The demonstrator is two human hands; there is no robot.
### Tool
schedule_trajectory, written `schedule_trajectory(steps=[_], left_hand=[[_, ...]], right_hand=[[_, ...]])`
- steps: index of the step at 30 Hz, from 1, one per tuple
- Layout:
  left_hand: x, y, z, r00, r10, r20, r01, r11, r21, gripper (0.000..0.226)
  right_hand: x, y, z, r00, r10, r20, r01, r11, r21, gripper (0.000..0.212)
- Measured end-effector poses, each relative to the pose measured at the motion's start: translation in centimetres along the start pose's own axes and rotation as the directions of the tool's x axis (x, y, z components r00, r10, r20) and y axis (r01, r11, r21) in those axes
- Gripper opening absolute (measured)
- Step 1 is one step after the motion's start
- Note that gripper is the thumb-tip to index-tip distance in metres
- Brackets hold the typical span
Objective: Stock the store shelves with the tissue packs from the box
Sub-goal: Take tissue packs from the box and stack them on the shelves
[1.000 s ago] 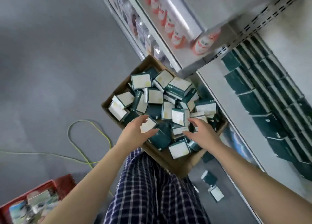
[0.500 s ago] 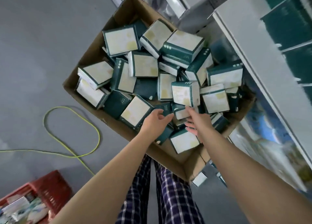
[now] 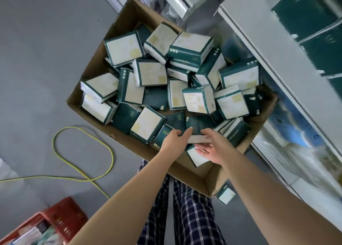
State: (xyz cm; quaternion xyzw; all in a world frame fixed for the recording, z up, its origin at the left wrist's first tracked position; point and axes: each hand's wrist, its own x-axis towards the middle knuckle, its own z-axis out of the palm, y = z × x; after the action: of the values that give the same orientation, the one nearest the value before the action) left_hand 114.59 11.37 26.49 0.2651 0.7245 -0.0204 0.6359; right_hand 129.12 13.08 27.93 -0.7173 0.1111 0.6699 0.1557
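Observation:
An open cardboard box [image 3: 96, 121] on the floor holds several green-and-white tissue packs [image 3: 149, 72] in a loose heap. At the box's near edge, both hands meet on one dark green tissue pack [image 3: 197, 125]. My left hand [image 3: 174, 140] curls its fingers over the pack's left end. My right hand [image 3: 214, 148] pinches its pale side between thumb above and fingers below. Another white-faced pack [image 3: 196, 158] lies under my right hand. On the white store shelf [image 3: 262, 63] at the right stand rows of dark green packs [image 3: 314, 32].
A lower shelf at the right carries blue shiny packages [image 3: 296, 133]. One tissue pack [image 3: 225, 194] lies on the floor beside the box's near corner. A yellow cable [image 3: 83, 152] loops over the grey floor at the left. A red basket [image 3: 63, 219] sits bottom left.
The view has closed in on the box. Both hands moved from separate packs to the near middle and came together on one dark green pack.

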Motion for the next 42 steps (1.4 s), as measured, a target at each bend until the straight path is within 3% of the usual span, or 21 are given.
schedule_trajectory(steps=[4,8,11,14,19,24,28,32,37,42], left_hand=[[-2.5,0.0,-0.5,0.997,-0.071,-0.02,0.068,0.989,-0.134,0.046],[-6.5,1.2,-2.9,0.997,0.001,-0.08,-0.017,0.981,-0.193,0.067],[-9.8,2.8,-5.7,0.987,0.115,-0.113,-0.136,0.972,-0.194,0.061],[-14.0,4.9,-9.9,0.963,0.234,-0.133,-0.247,0.965,-0.092,0.052],[-20.8,9.7,-16.3,0.901,0.434,0.008,-0.434,0.901,0.021,0.042],[-27.3,14.4,-19.6,0.818,0.574,0.027,-0.575,0.816,0.063,0.049],[-31.1,17.5,-21.1,0.761,0.647,-0.039,-0.649,0.76,-0.045,0.056],[-33.7,19.6,-21.6,0.758,0.653,-0.011,-0.645,0.746,-0.168,0.079],[-36.2,22.3,-21.5,0.696,0.71,0.106,-0.712,0.701,-0.022,0.075],[-39.2,27.1,-20.1,0.575,0.8,0.17,-0.816,0.576,0.048,0.058]], right_hand=[[-3.7,2.0,0.0,0.992,0.062,0.106,-0.075,0.991,0.114,0.024],[-7.8,2.6,0.2,0.976,0.027,0.215,-0.051,0.993,0.105,0.02],[-10.5,1.8,0.4,0.955,-0.095,0.282,0.114,0.992,-0.05,0.015],[-14.4,-0.3,1.4,0.936,-0.225,0.27,0.244,0.969,-0.039,0.011],[-22.2,-4.7,3.0,0.853,-0.43,0.297,0.452,0.892,-0.006,0.058],[-29.6,-6.9,3.0,0.735,-0.544,0.405,0.619,0.782,-0.073,0.036],[-35.0,-8.0,2.3,0.649,-0.665,0.37,0.73,0.681,-0.055,0.024],[-39.5,-8.8,1.1,0.565,-0.767,0.305,0.809,0.588,-0.021,0.026],[-44.0,-9.5,-0.8,0.481,-0.845,0.235,0.864,0.502,0.034,0.028],[-47.8,-10.1,-3.5,0.41,-0.901,0.14,0.9,0.425,0.1,0.043]])
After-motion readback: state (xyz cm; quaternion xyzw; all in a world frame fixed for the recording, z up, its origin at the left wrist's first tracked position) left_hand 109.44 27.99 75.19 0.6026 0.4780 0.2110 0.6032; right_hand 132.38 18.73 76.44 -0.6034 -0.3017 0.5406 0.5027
